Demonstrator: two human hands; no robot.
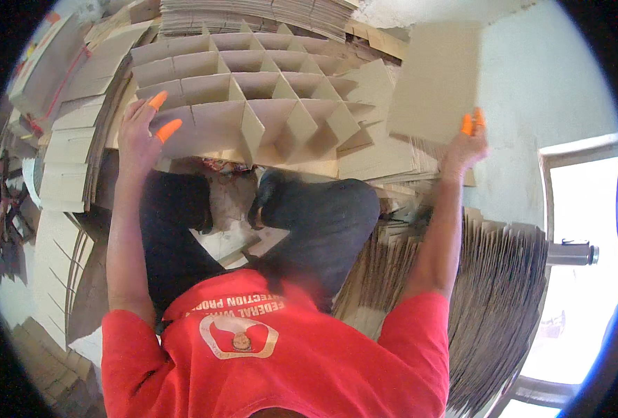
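Note:
A grid of interlocked brown cardboard dividers point(215, 129) stands upright before me, its cells open at the top. At its left front end is my left hand point(139, 136), with orange covers on the thumb and a fingertip. That thumb and finger are spread apart against the front strip; whether they press on it I cannot tell. Out to the right, my right hand point(466, 148), also with orange-covered fingertips, grips a flat cardboard sheet point(435, 80) by its lower right corner. The sheet is raised over a stack of cut cardboard pieces point(382, 157).
Behind the grid lies a pile of cardboard strips point(253, 15). More cardboard sheets point(72, 153) are stacked along the left. A large bundle of thin strips point(493, 299) stands beside my right leg. At far right, a bright opening point(577, 209) breaks the pale wall point(518, 83).

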